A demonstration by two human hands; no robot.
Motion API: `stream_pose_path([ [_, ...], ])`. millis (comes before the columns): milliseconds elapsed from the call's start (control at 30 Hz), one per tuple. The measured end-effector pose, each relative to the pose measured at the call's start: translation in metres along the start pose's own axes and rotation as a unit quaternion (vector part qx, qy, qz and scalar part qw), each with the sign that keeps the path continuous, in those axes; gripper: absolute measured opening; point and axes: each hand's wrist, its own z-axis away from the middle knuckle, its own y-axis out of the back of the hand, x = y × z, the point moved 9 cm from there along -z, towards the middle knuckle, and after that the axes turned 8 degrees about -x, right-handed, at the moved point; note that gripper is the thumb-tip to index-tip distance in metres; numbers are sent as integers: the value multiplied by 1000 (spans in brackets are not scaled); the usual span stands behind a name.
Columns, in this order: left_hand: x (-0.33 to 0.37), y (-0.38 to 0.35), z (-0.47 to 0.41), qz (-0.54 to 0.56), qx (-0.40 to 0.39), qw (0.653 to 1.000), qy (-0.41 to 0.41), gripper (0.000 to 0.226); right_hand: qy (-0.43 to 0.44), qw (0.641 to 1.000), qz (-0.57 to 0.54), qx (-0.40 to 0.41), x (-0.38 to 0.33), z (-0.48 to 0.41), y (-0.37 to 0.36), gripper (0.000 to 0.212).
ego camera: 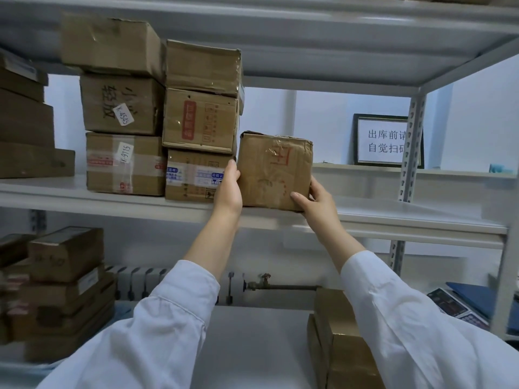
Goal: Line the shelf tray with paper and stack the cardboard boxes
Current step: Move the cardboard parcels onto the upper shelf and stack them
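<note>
Box: my crumpled brown carton (275, 171), taped, with faded red print, on the middle shelf (393, 217).
Grip: left hand (229, 189) and right hand (311, 203) clasp its sides, fingers (298, 198) curled round.
Shelf load: stacked cartons (196, 119) just beside, at 9 o'clock.

Pale wall (323, 122), framed notice (384, 140), radiator (137, 282)

Creased matt cardboard box (274, 171), glossy tape; smooth painted metal shelf (393, 217).

On the middle shelf (407, 213), stacked cartons (199, 122) block the left side as far as the small box (275, 169); beyond it, bare shelf runs open to the perforated upright (411, 153), headroom overhead.
</note>
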Motion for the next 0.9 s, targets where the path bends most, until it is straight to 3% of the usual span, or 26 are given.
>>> stream_pose_path([
  [233,-18,4,-16,-6,9,1000,25,61,-9,999,49,11,7,-14,-3,36],
  [433,-32,9,-24,17,27,999,30,62,-43,998,29,-30,25,-13,-9,44],
  [567,-43,18,-17,38,119,992,9,35,-72,997,7,14,39,-3,6,48],
  [633,-53,20,-9,74,171,982,24,14,-81,996,18,37,38,5,15,43],
  [700,-69,16,-1,127,201,970,58,8,-85,995,27,33,37,14,20,33],
  [900,-117,-18,11,230,204,937,166,45,-123,991,52,1,52,38,35,22],
])
